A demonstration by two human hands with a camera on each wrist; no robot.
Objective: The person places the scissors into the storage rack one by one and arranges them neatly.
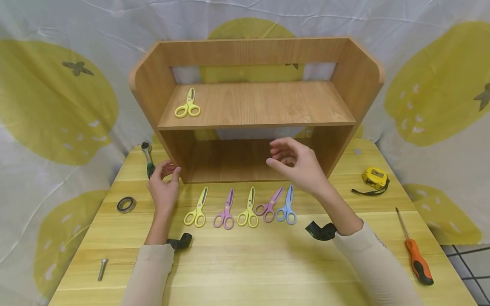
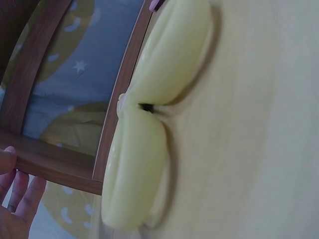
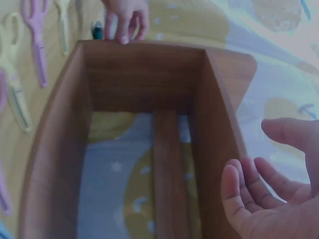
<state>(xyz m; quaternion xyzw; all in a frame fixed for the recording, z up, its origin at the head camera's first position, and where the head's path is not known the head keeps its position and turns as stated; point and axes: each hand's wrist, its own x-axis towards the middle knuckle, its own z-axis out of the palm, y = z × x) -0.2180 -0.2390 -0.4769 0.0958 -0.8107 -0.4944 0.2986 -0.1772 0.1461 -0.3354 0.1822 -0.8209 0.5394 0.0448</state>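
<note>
My left hand (image 1: 163, 187) is at the left side panel of a wooden desk shelf (image 1: 254, 125), its loosely bent fingers and thumb touching the panel's front edge. In the right wrist view, that left hand (image 3: 128, 19) is seen against the outside of the panel. My right hand (image 1: 300, 163) hovers with nothing in it before the lower compartment, fingers loosely curved. Yellow scissors (image 1: 188, 104) lie on the upper board at its left. A row on the table in front holds yellow scissors (image 1: 197, 212), purple scissors (image 1: 226, 212), more yellow scissors (image 1: 249, 211), purple scissors (image 1: 269, 207) and blue scissors (image 1: 288, 208).
A ratchet wrench (image 1: 147, 159) lies left of the shelf, with a bearing ring (image 1: 126, 205) and a bolt (image 1: 102, 269) nearer the front. A yellow tape measure (image 1: 375, 178) and an orange screwdriver (image 1: 415, 255) lie at the right. Patterned cloth (image 1: 46, 127) hangs behind.
</note>
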